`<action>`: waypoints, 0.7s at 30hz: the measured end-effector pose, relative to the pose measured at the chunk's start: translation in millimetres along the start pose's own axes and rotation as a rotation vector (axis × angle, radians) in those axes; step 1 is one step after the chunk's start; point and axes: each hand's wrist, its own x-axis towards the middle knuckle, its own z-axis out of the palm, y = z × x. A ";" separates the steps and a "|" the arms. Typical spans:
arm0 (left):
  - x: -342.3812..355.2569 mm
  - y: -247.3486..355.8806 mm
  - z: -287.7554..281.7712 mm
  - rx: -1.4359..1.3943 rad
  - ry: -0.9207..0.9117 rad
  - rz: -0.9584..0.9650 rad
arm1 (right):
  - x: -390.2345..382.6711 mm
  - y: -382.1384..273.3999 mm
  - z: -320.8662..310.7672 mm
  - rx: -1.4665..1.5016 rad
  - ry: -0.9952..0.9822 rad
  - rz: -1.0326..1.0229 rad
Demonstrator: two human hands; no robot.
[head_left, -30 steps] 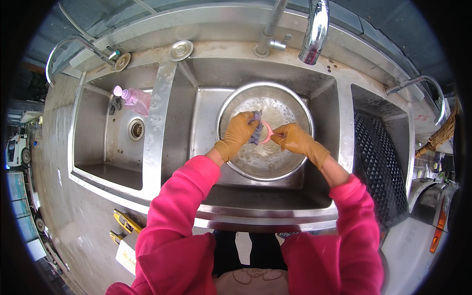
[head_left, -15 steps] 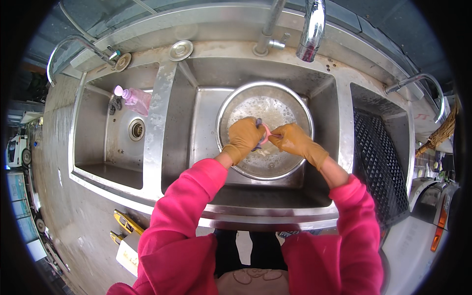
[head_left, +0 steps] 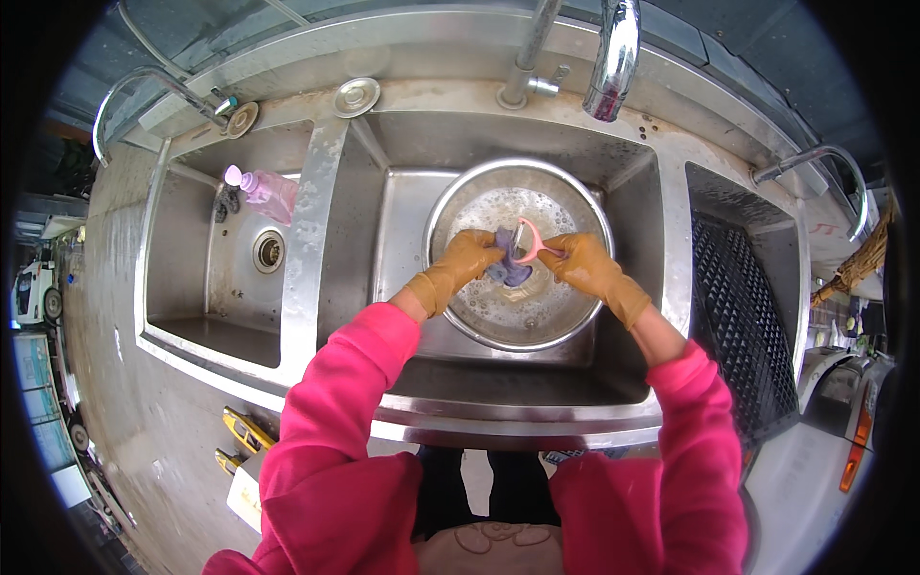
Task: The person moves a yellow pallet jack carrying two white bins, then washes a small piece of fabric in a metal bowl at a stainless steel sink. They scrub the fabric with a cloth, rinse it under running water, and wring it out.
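Both my hands wear orange-brown rubber gloves and work above a round metal basin (head_left: 460, 321) with sudsy water. My right hand (head_left: 585, 264) is closed round the handle of a pink Y-shaped peeler (head_left: 533, 243), its head pointing left. Pinched in my left hand (head_left: 468, 259) is a wet purple-grey cloth (head_left: 517, 273), which lies against the peeler's head and hangs below it. Under the cloth, a pale thing (head_left: 518, 291) shows in the water, too unclear to name.
The basin stands in the middle compartment of a steel sink (head_left: 422, 379). In the left compartment are a pink soap bottle (head_left: 268, 196), a dark scrubber (head_left: 226, 203) and a drain (head_left: 268, 251). A black grid mat (head_left: 738, 316) lies at right. A chrome faucet (head_left: 613, 62) hangs behind the basin.
My left hand has shifted left, away from the peeler's head, and more of the cloth shows. The peeler's head now stands tipped upward in my right hand.
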 end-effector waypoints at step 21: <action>0.8 0.3 2.0 0.233 0.043 0.242 | -0.5 -19.7 2.8 -0.439 0.109 -0.339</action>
